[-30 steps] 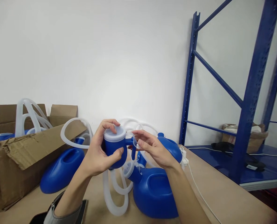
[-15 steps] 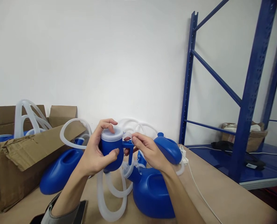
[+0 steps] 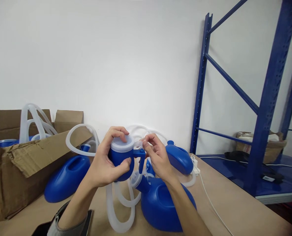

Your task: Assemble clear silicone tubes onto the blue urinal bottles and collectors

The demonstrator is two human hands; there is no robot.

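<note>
My left hand [image 3: 109, 157] is wrapped round a blue plastic cup [image 3: 118, 159] with a side handle, its forefinger resting on the whitish lid [image 3: 122, 143]. From the lid's side a thin translucent strap [image 3: 137, 144] runs across above the handle [image 3: 140, 157]. My right hand [image 3: 158, 155] pinches the free end of that strap between thumb and fingers. A translucent hose [image 3: 120, 226] hangs from under the cup and loops on the table. Just below my right hand lies a blue bottle [image 3: 164, 203] with a whitish collar at its neck.
An open cardboard box [image 3: 20, 177] with hoses and blue parts stands on the left. Beside it lies another blue bottle [image 3: 64, 180]; a third bottle [image 3: 179, 159] is at the back right. A white cable [image 3: 210, 200] crosses the table near a blue rack [image 3: 266, 108].
My right hand has drawn the strap up a little, away from the handle. The view has shifted slightly, and my left hand still grips the cup.
</note>
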